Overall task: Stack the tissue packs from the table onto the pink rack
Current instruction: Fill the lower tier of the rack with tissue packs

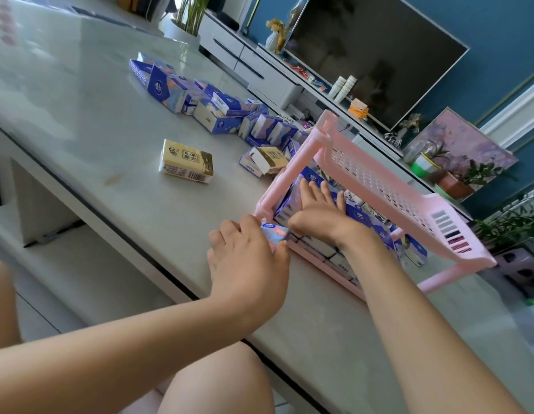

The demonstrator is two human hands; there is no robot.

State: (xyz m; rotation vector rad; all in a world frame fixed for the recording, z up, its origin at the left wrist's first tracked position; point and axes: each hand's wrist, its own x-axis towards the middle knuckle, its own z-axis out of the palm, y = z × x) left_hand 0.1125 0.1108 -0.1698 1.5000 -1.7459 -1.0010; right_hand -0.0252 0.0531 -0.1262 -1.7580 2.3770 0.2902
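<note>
A pink two-tier rack [388,186] stands on the pale table [95,121] at the right. Its lower shelf holds several blue-and-pink tissue packs [361,218]. My left hand [247,261] grips one blue-and-pink pack [274,236] at the rack's near left corner. My right hand [319,209] lies flat with straight fingers on the packs stacked on the lower shelf. More blue packs [218,106] lie scattered further back on the table. A yellow pack [186,161] sits alone in the middle, and another yellow one [270,158] lies by the rack's left post.
The rack's upper shelf [415,204] is bare and overhangs the lower one. Behind the table stand a white TV cabinet [259,64], a large dark screen [376,52], potted plants and a pink picture. The table's near edge [158,264] runs diagonally past my knees.
</note>
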